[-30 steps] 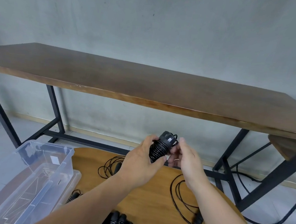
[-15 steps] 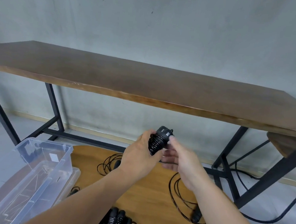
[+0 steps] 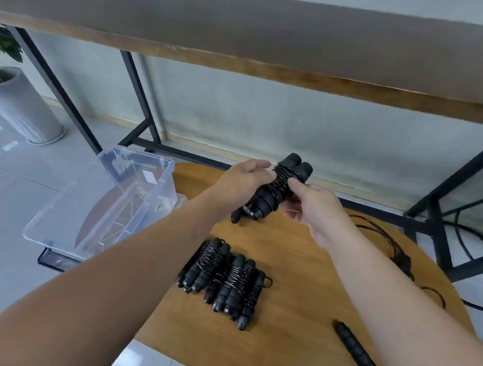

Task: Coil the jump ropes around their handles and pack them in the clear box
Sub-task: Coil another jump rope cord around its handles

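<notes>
Far left: grey planter (image 3: 22, 107) w/ green leaves on tiled floor. Next right: clear box (image 3: 104, 202), lid off, tilted, overhanging left edge of round wooden surface (image 3: 296, 315); nothing visible inside. Black item under box's near corner, can't tell what.

Left hand (image 3: 241, 185) above surface, fingers curled round coiled rope bundle (image 3: 277, 188), gripping lower-mid part. Bundle = two black handles side by side, thin cord wound round them, caps pointing up-right, tilted. Held in air over far part of surface, right of box, not touching it.

Below hands, mid surface: pile of coiled bundles (image 3: 228, 279), approx three pairs, lying side by side, touching each other, well apart from box.

Right hand (image 3: 315, 208) on right side of held bundle, thumb and index fingers pinching at cord wraps near top.

Further right: loose uncoiled rope (image 3: 385, 238) on surface near right edge, partly hidden by right forearm. Single black handle (image 3: 359, 359) lying near front-right edge, apart from pile.

Behind everything: long dark wooden table (image 3: 273, 42) w/ black metal legs, against grey wall.
</notes>
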`<state>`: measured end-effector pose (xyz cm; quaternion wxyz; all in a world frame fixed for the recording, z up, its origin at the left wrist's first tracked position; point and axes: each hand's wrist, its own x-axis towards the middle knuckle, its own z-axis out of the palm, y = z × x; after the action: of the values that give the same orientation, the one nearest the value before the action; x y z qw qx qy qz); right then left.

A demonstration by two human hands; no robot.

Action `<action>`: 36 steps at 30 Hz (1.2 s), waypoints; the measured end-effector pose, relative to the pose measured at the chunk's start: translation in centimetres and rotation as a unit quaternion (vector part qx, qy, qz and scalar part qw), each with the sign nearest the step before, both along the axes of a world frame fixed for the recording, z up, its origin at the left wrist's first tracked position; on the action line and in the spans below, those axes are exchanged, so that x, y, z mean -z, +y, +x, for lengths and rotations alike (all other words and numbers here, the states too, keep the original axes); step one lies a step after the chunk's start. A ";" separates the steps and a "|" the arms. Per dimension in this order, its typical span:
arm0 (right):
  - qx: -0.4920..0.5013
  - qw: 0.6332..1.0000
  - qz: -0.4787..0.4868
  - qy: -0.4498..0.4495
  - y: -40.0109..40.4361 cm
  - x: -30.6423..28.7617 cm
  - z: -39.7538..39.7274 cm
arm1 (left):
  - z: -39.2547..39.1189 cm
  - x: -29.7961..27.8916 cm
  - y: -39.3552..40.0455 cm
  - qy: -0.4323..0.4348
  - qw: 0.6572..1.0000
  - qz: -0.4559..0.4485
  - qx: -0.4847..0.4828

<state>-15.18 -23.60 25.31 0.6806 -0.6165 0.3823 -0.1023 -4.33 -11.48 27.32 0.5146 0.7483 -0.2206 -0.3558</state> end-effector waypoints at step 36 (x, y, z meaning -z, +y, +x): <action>-0.139 0.953 0.025 0.269 9.3 19.6 2.0 | -1.5 17.6 9.3 0.095 0.965 0.243 -0.033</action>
<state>-13.19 -14.32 5.76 0.5749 -0.6512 0.4641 0.1731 -5.81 -2.16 9.71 0.3477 0.8204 -0.0528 -0.4509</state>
